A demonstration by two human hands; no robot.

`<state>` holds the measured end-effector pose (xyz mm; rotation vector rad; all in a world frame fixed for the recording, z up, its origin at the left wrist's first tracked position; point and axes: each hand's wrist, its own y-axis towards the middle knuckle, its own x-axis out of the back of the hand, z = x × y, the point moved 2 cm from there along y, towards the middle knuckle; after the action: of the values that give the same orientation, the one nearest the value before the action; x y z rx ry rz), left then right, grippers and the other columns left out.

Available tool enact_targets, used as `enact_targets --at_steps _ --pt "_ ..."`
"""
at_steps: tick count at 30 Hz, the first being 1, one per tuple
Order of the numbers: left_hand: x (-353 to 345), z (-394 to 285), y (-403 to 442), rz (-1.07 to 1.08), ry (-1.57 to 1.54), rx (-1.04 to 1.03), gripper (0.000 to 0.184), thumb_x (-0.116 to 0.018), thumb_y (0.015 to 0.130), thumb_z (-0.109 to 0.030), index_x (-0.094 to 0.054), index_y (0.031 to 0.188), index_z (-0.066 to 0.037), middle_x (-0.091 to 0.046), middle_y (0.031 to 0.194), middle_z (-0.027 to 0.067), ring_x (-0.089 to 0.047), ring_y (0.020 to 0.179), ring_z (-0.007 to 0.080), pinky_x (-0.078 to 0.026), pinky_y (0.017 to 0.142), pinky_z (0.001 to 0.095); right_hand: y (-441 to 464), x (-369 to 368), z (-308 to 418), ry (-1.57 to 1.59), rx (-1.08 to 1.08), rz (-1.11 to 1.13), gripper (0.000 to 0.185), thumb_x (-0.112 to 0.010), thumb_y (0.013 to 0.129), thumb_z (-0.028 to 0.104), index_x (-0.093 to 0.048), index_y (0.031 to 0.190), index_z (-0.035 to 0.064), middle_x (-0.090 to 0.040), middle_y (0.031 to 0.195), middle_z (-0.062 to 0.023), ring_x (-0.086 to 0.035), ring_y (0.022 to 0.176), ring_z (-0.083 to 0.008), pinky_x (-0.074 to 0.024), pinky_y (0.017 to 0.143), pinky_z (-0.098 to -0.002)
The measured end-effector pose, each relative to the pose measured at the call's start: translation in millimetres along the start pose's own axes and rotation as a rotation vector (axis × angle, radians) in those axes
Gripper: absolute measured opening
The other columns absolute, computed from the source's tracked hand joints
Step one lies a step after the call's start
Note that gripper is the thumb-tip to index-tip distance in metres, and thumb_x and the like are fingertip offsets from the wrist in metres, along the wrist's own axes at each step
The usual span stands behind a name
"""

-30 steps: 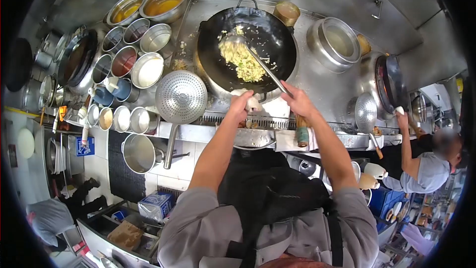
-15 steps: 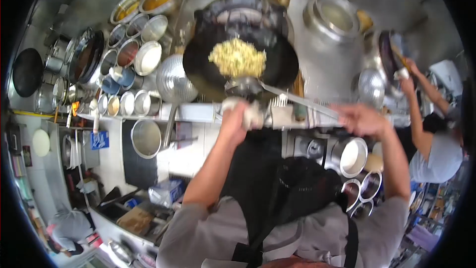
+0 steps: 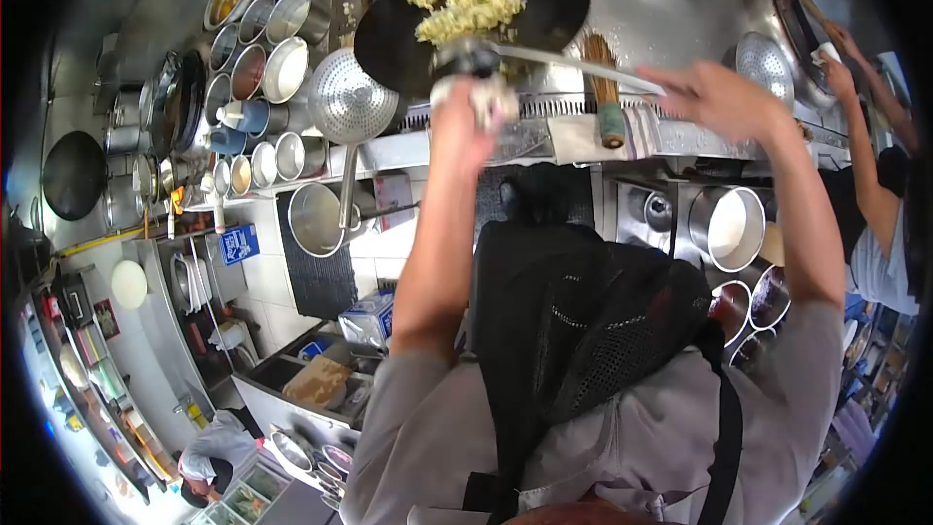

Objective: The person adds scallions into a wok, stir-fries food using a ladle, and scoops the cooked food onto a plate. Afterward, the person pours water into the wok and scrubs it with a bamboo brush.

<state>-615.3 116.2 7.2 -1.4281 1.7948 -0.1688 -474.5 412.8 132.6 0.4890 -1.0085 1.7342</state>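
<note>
My left hand is closed on a bunched pale cloth at the near side of a black wok; the wok's grip under the cloth is hidden. Yellowish chopped food, like egg or fried rice, lies loosely spread in the wok, its left part blurred. My right hand grips the end of a long-handled metal ladle. The ladle's bowl sits at the wok's near side, just beyond the cloth. Behind the wok, an orange glow shows at the burner.
A perforated strainer lies left of the wok, beside several metal seasoning bowls. To the right, a bamboo brush rests by a folded cloth. Another person's hands work at a second wok. Pots stand low on my right.
The view has shifted, so the wok sits higher in it. The food has gone from a compact mound to a looser, partly blurred spread. Both hands keep their holds.
</note>
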Motion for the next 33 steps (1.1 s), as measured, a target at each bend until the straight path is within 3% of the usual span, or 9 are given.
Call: enact_targets --at_steps 2,5,9,13,17,24,27,29,33 --pt "11.9 28.9 29.9 0.04 0.503 -0.232 0.015 -0.056 0.098 -0.013 -0.06 0.11 -0.004 -0.07 0.1 0.0134 -0.07 0.092 0.027 -0.058 0.074 0.0408 36.7 -48.6 -21.0 -0.018 0.12 -0.114 0.05 -0.054 0.103 0.033 -0.049 0.151 0.0175 -0.069 0.088 -0.0249 -0.066 0.072 -0.0392 -0.0527 0.075 -0.0484" --pt "76.6 118.0 25.6 0.017 -0.032 -0.029 0.033 -0.06 0.095 -0.01 -0.054 0.127 -0.006 -0.069 0.109 0.0142 -0.07 0.098 0.0287 -0.06 0.076 0.044 64.7 -91.3 -30.6 -0.058 -0.019 -0.362 0.053 -0.053 0.104 0.029 -0.041 0.154 0.016 -0.067 0.096 -0.0319 -0.067 0.089 -0.0477 -0.0513 0.082 -0.0532" --pt "63.8 74.8 -46.0 -0.049 0.28 0.103 0.033 -0.057 0.094 -0.006 -0.054 0.127 -0.005 -0.069 0.11 0.0169 -0.071 0.091 0.0285 -0.061 0.074 0.0439 -14.0 -27.0 -3.5 -0.021 -0.052 0.093 0.051 -0.058 0.1 0.023 -0.05 0.15 0.0182 -0.07 0.114 -0.0237 -0.067 0.106 -0.0404 -0.0506 0.094 -0.0473" --pt "-1.0 -7.8 26.5 -0.036 0.023 -0.027 0.013 -0.056 0.096 -0.011 -0.062 0.095 0.002 -0.069 0.095 0.0161 -0.07 0.082 0.027 -0.056 0.067 0.0392 24.4 16.5 21.9 -0.062 -0.074 0.012 0.051 -0.059 0.1 0.025 -0.05 0.15 0.017 -0.071 0.115 -0.0211 -0.069 0.104 -0.0383 -0.0515 0.095 -0.0443" --pt "46.2 67.8 47.5 0.029 -0.006 0.02 0.023 -0.055 0.093 -0.003 -0.056 0.116 -0.002 -0.067 0.106 0.0115 -0.068 0.09 0.0246 -0.058 0.068 0.039 94.9 -12.5 -14.1 -0.136 -0.067 -0.147 0.051 -0.059 0.101 0.027 -0.049 0.15 0.0139 -0.073 0.112 -0.0222 -0.071 0.096 -0.0336 -0.0552 0.087 -0.0404" --pt "33.4 31.0 76.9 0.041 -0.021 -0.048 0.024 -0.057 0.091 -0.004 -0.051 0.114 -0.001 -0.064 0.097 0.014 -0.069 0.081 0.0248 -0.056 0.058 0.0376 92.6 22.7 19.7 1.296 0.009 0.157 0.055 -0.057 0.101 0.038 -0.048 0.145 0.0071 -0.071 0.112 -0.027 -0.073 0.095 -0.0267 -0.0582 0.076 -0.032" --pt "19.3 15.4 132.3 -0.026 -0.12 -0.054 0.014 -0.056 0.091 -0.004 -0.053 0.104 -0.001 -0.063 0.086 0.0115 -0.064 0.065 0.0225 -0.049 0.046 0.0346 151.1 56.9 22.7 1.236 0.503 -0.109 0.062 -0.061 0.098 0.046 -0.05 0.137 -0.0003 -0.068 0.114 -0.0288 -0.067 0.107 -0.0287 -0.0536 0.093 -0.0421" --pt "20.5 18.3 142.2 0.031 -0.003 -0.055 0.018 -0.057 0.091 -0.004 -0.055 0.108 0.0 -0.066 0.092 0.0138 -0.063 0.065 0.0227 -0.049 0.047 0.0344 199.0 86.8 42.5 0.374 0.158 -0.788 0.046 -0.065 0.097 0.044 -0.065 0.11 -0.0004 -0.069 0.099 -0.0168 -0.065 0.089 -0.0221 -0.0514 0.081 -0.037" --pt "37.8 35.0 179.6 0.071 0.081 -0.031 0.018 -0.059 0.09 -0.005 -0.052 0.106 -0.001 -0.062 0.09 0.0117 -0.063 0.068 0.023 -0.049 0.046 0.0343 289.6 134.4 80.3 0.855 0.378 -1.135 0.042 -0.066 0.099 0.041 -0.06 0.075 0.0072 -0.057 0.071 -0.0031 -0.049 0.059 -0.0158 -0.0391 0.058 -0.0306"
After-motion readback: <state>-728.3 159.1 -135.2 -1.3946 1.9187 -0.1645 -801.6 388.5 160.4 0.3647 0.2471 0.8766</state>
